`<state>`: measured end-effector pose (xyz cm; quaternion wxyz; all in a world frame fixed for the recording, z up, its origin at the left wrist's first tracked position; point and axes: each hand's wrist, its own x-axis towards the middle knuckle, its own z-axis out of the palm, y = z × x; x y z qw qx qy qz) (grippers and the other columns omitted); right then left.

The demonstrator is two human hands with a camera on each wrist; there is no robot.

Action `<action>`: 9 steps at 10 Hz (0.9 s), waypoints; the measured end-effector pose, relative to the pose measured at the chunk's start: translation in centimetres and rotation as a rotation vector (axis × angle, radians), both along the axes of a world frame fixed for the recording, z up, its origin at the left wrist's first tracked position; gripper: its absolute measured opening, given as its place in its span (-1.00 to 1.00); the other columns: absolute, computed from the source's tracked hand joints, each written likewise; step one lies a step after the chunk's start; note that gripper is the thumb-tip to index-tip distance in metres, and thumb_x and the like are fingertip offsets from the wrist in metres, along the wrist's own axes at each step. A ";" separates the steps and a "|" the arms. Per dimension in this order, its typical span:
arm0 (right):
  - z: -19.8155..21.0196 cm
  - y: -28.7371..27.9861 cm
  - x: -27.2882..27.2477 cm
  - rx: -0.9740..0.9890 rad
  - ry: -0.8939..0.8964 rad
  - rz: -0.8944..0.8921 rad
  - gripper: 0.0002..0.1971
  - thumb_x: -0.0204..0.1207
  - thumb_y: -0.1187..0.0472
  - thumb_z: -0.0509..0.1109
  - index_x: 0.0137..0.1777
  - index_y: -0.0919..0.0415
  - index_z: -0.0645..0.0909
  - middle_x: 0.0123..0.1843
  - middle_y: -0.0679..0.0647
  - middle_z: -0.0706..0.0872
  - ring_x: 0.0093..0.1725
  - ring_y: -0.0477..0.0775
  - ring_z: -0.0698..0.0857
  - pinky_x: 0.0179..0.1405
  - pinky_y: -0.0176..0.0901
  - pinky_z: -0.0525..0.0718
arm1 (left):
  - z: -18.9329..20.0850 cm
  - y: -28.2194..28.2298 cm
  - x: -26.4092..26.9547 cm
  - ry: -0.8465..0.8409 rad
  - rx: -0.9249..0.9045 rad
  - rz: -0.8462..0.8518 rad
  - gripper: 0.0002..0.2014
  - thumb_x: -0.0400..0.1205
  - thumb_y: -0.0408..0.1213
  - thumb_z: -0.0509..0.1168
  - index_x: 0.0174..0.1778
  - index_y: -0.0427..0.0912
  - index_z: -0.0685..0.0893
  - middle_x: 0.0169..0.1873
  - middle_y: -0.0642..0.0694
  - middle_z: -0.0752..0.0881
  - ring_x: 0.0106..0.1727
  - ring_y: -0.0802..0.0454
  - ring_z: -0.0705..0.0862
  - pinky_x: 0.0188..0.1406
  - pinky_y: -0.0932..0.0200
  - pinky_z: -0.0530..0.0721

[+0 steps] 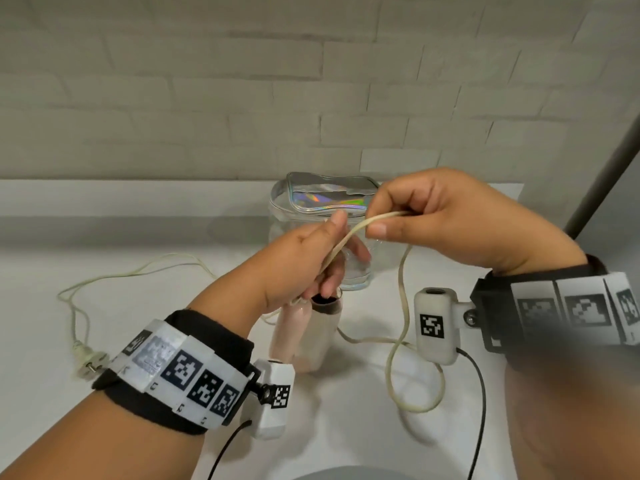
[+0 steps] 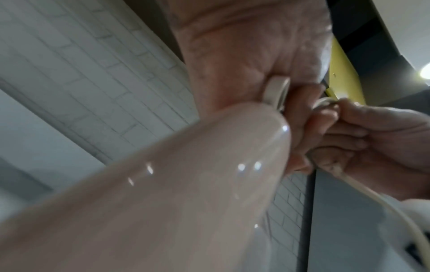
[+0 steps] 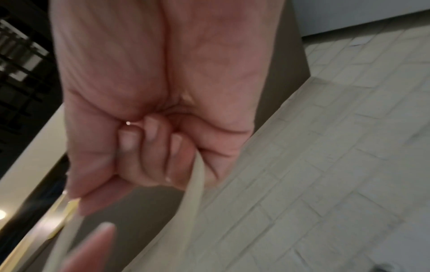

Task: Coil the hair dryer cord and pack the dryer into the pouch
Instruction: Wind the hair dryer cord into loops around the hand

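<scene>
Two hands hold one cream cord [image 1: 400,282] above the white surface [image 1: 138,323].
The left hand [image 1: 298,261] has its fingers curled round the cord at the top end of a pink appliance [image 1: 304,330]; the right hand [image 1: 450,220] pinches it higher, in front of a clear pouch [image 1: 311,199]. The slack loops down onto the surface, and its plug [image 1: 88,363] lies far left.

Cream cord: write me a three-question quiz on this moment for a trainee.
1. Fill in: the right hand pinches the cream ____.
2. The pink appliance is gripped by: A the left hand; B the right hand; C neither hand.
3. True or false: the plug is lifted off the table, held in a hand.
Key: 1 cord; 2 A; 3 false.
</scene>
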<state>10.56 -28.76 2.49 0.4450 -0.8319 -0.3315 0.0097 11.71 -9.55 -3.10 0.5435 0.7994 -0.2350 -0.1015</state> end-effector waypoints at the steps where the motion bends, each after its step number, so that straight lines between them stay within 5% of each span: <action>1: -0.3 -0.6 1.1 0.194 0.019 -0.052 -0.93 0.34 0.25 0.54 -0.20 0.20 0.71 -0.32 0.04 0.70 -0.28 -0.12 0.58 -0.18 -0.35 0.55 | -0.2 0.3 -0.4 0.079 0.017 -0.234 -0.26 0.64 0.32 -0.15 -0.13 -0.20 0.77 -0.70 -0.07 0.43 -0.70 0.07 0.30 -0.45 0.14 0.44; 2: -1.7 0.5 2.4 0.320 0.029 -0.084 -0.88 0.29 0.23 0.56 -0.21 0.15 0.69 -0.39 -0.12 0.68 -0.35 -0.18 0.55 -0.19 -0.41 0.56 | -0.1 0.2 -0.7 0.106 0.053 -0.387 -0.72 0.59 -0.10 0.28 -0.05 -0.20 0.83 -0.69 -0.13 0.39 -0.65 0.09 0.35 -0.50 0.32 0.49; 3: -3.5 2.2 3.2 0.315 0.111 -0.135 -0.88 0.32 0.11 0.55 -0.24 0.08 0.66 -0.32 0.07 0.60 -0.30 -0.02 0.49 -0.20 -0.24 0.50 | -0.5 0.0 -0.8 0.153 0.055 -0.487 -0.69 0.63 -0.31 0.26 0.25 -0.01 0.74 -0.69 -0.09 0.49 -0.68 0.13 0.35 -0.51 0.22 0.44; 4: -4.9 4.2 3.3 0.200 0.349 -0.151 -0.73 0.48 -0.01 0.41 -0.08 0.22 0.65 -0.32 0.17 0.61 -0.34 0.08 0.56 -0.31 -0.19 0.53 | -1.0 -0.6 -0.6 0.147 -0.081 -0.458 -0.57 0.66 -0.34 0.16 0.41 0.10 0.60 -0.45 -0.14 0.76 -0.69 0.15 0.47 -0.28 0.07 0.62; 5: -6.8 8.0 3.5 -0.434 0.651 -0.814 -0.42 0.54 0.35 0.22 0.57 0.05 0.27 -0.16 0.12 0.82 -0.25 -0.12 0.81 -0.12 -0.51 0.64 | -1.3 -1.2 -0.1 0.108 -0.249 -0.381 -0.44 0.69 -0.40 0.07 0.61 0.13 0.29 -0.06 -0.29 0.82 -0.30 -0.02 0.79 0.03 0.07 0.72; 6: -7.6 7.7 3.7 -0.474 0.594 -0.804 -0.60 0.65 0.29 0.04 0.48 0.21 0.34 0.05 0.46 0.68 0.26 0.16 0.67 -0.17 -0.56 0.59 | -1.8 -1.5 0.4 0.088 -0.385 -0.251 -0.39 0.75 -0.41 0.03 0.66 0.20 0.08 0.07 -0.28 0.81 0.01 -0.10 0.82 0.12 0.06 0.72; 7: -7.6 4.5 2.8 -0.018 0.376 -0.335 -0.78 0.67 0.35 0.12 0.01 0.19 0.61 -0.33 0.01 0.68 -0.26 -0.12 0.74 -0.45 -0.52 0.49 | -2.3 -1.3 1.2 0.036 -0.505 -0.115 -0.33 0.71 -0.33 0.09 0.67 0.21 -0.02 0.22 -0.23 0.76 0.19 -0.08 0.77 0.26 0.07 0.67; 8: -9.1 4.2 3.8 -0.214 0.223 -0.240 -0.80 0.63 0.23 0.25 -0.17 0.00 0.64 -0.44 -0.10 0.49 -0.45 -0.08 0.45 -0.39 -0.18 0.50 | -2.6 -0.5 2.2 -0.040 -0.563 -0.002 -0.27 0.67 -0.23 0.10 0.66 0.24 -0.15 0.34 -0.08 0.69 0.39 0.04 0.64 0.45 0.01 0.46; 9: -9.4 4.0 3.6 -0.234 0.230 -0.214 -0.83 0.63 0.13 0.25 -0.01 0.03 0.70 -0.59 -0.21 0.47 -0.57 -0.23 0.41 -0.45 -0.34 0.41 | -2.6 1.0 3.2 -0.136 -0.518 0.101 -0.28 0.72 -0.17 0.07 0.65 0.24 -0.26 0.41 0.00 0.64 0.45 0.12 0.59 0.63 -0.10 0.23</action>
